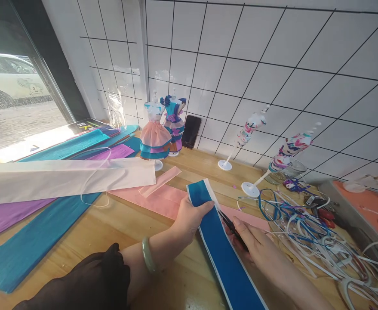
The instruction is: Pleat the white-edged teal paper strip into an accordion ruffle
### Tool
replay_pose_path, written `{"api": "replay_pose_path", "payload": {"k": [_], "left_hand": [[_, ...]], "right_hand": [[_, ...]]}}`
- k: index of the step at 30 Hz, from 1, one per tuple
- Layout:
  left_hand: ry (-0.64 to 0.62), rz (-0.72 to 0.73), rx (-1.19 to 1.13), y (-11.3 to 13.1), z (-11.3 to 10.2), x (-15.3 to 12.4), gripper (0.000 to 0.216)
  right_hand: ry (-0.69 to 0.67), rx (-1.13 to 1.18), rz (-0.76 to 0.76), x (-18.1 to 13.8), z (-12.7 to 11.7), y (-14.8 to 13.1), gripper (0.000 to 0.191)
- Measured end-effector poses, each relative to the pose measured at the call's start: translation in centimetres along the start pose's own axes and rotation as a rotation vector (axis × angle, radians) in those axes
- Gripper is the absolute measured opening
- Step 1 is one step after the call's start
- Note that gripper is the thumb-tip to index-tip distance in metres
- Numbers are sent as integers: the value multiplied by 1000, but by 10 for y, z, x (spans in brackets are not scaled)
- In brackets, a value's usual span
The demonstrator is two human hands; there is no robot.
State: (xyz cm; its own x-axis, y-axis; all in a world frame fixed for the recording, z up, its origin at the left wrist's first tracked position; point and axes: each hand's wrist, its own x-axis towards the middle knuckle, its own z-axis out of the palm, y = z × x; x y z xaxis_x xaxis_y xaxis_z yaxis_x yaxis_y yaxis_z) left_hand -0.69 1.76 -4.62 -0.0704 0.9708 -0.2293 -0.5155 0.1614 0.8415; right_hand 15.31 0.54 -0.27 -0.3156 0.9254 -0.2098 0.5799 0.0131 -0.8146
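Note:
A long strip of blue paper (222,258) with white edges slants from the middle of the wooden table (121,241) toward me. My left hand (192,215) grips it near its far end, thumb on top. In my right hand (251,241) is a pair of black-handled scissors (232,226), fingers closed round the handles. The blades lie along the right white edge of the strip, close to my left thumb. Beneath the strip, a pale pink sheet (166,204) shows on both sides. A short pink strip (159,181) lies just beyond.
White (69,176), purple (11,217) and teal strips (40,245) spread across the left. Dressed mini mannequins (155,133) and a phone (192,131) stand by the tiled wall; bare-stand mannequins (245,133) are farther right. Curly trimmings (321,241) pile up at right, beside a grey-sided bin (340,211).

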Motion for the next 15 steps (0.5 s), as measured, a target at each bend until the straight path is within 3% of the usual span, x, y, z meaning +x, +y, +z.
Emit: {"api": "replay_pose_path", "payload": {"k": [5,15], "left_hand": [[-6,-9,-7,3,2,-2,31],[6,10,-37,1,4,-3,28]], "right_hand": [[55,-145,-86,-2,-2,-9,37],[9,20,39,2,8,-1,39]]}}
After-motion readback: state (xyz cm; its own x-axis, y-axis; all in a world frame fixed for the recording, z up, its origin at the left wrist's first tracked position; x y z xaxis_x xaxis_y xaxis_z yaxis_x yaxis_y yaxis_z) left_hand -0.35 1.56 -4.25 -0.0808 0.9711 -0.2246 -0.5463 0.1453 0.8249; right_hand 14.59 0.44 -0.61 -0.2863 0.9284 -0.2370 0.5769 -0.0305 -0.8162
